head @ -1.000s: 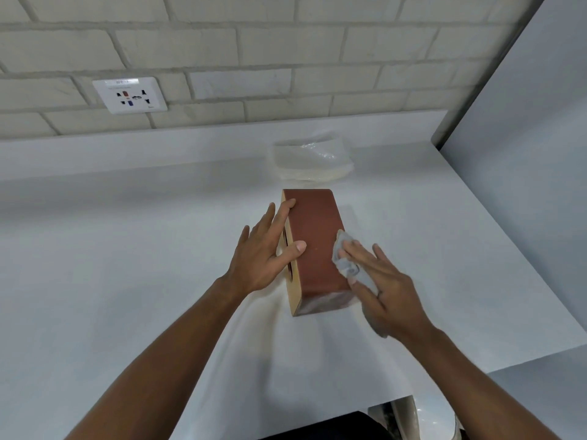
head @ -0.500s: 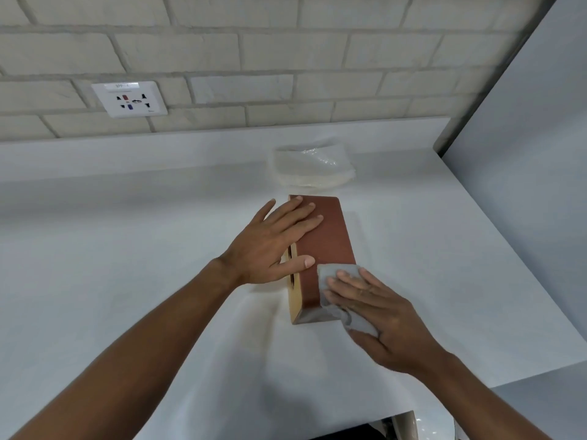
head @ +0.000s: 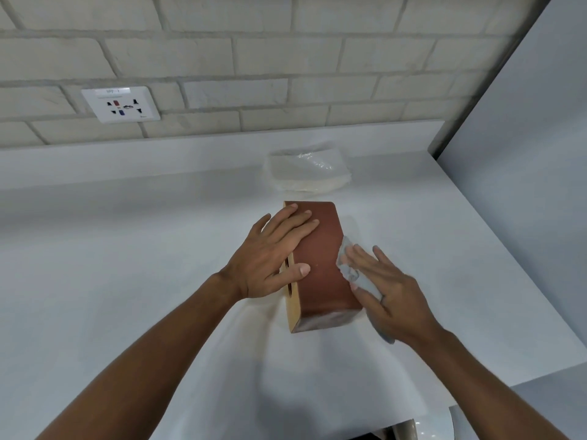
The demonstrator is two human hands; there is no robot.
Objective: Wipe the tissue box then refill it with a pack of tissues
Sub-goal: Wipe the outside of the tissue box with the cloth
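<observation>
I'm in the wiping step. Nearest me, my right hand point(head: 390, 300) lies with its fingers straight and pressed flat on the grey cloth point(head: 349, 269), pushing it against the right-hand side of the tissue box point(head: 324, 281). My left hand point(head: 270, 255) is spread flat too, gripping nothing, with the palm over the box's left edge and the thumb on the brown face to steady it. The box lies on its side in the middle of the white bench point(head: 127, 249) with its slotted pale wooden face turned left. The next move, I'd say, calls for firm strokes along that side, then turning the box to reach the faces I can't get at now. The refill hasn't begun – the pack of tissues point(head: 306, 173) sits in clear wrap just beyond the box, near the brick wall.
</observation>
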